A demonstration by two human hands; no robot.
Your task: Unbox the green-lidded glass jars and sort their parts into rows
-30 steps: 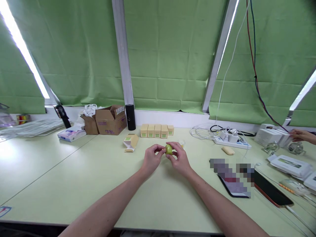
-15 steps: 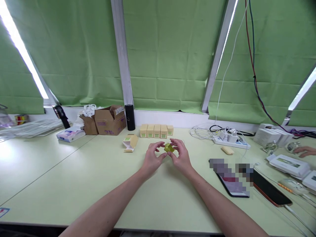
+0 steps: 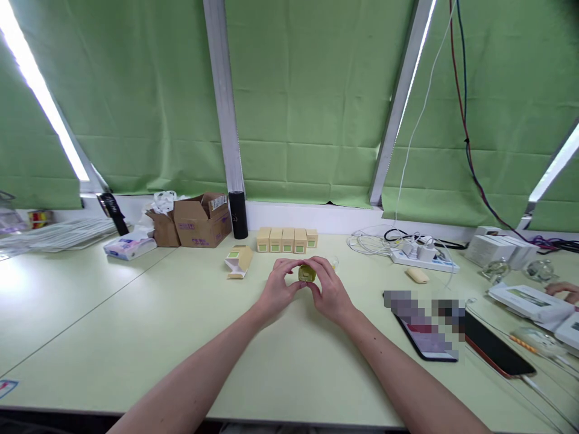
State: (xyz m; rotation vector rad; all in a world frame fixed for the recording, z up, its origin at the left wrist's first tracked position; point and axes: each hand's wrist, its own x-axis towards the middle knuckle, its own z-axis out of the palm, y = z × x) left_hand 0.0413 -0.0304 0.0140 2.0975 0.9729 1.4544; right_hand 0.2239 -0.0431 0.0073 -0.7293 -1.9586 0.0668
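Observation:
Between both hands is a small round yellow-green object point(image 3: 307, 273), held a little above the table. My left hand point(image 3: 279, 288) has its thumb and fingers closed on its left side. On the right side, my right hand point(image 3: 329, 290) grips the same object with thumb and fingertips. Behind the hands stand several small beige boxes point(image 3: 287, 240) in a row, with green labels. An opened beige box point(image 3: 239, 261) lies to the left of them. A small clear item point(image 3: 335, 263) shows just behind my right hand.
At the back left are a cardboard box point(image 3: 202, 222), a black cylinder point(image 3: 237, 215) and a tissue pack point(image 3: 129, 246). On the right are a power strip point(image 3: 424, 260), a phone point(image 3: 423, 328), a second phone point(image 3: 497, 346), white boxes point(image 3: 531, 301) and another person's hand point(image 3: 565, 292).
My fingers have closed in around the yellow-green object, which now looks rounder and more compact. At the far right, the other person's hand has moved down towards the white boxes.

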